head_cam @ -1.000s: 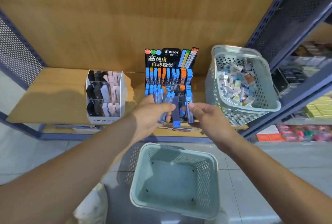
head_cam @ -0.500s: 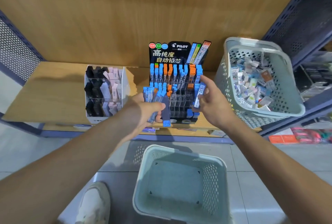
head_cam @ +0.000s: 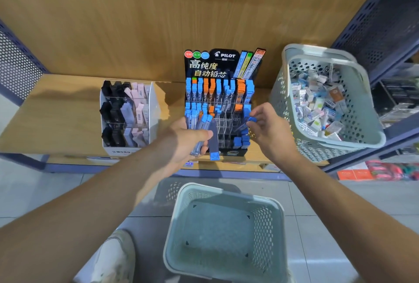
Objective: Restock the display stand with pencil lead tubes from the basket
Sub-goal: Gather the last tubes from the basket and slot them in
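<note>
The black Pilot display stand sits mid-shelf, its clear slots part filled with blue- and orange-capped lead tubes. My left hand grips a bundle of blue-capped lead tubes in front of the stand's left side. My right hand pinches a single blue-capped tube by its cap, its lower end angled into the stand's right-hand slots. Below me on the floor stands a pale green basket with nothing visible inside.
A white box of black, grey and pink erasers stands left of the stand. A second green basket full of small boxed items sits on the shelf at right. Dark blue shelf uprights frame the right side. My shoe shows beside the floor basket.
My right hand has carried the single tube from the bundle over to the stand's right side and lowered it toward the slots. My left hand keeps hold of the bundle.
</note>
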